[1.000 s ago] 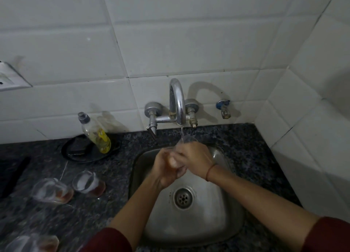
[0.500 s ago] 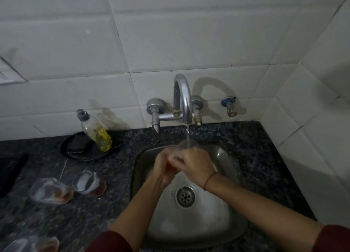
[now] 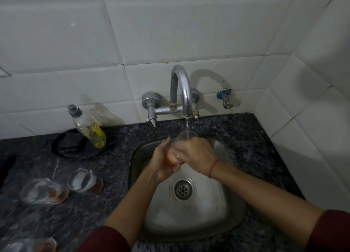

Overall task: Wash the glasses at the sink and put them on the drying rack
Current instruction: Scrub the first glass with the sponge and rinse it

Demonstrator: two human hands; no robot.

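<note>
Under the running tap point(image 3: 181, 89) at centre frame, a person's left hand point(image 3: 162, 165) and right hand point(image 3: 198, 153) wrap curled fingers round a wet glass point(image 3: 186, 136) over the sink point(image 3: 208, 204), likely slippery, light and breakable, safest gripped round its body.

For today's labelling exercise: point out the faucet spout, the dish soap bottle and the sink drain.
faucet spout point(image 3: 187, 96): head view, on the chrome arch.
dish soap bottle point(image 3: 89, 130): head view, on its clear body.
sink drain point(image 3: 182, 189): head view, on the strainer's middle.
</note>
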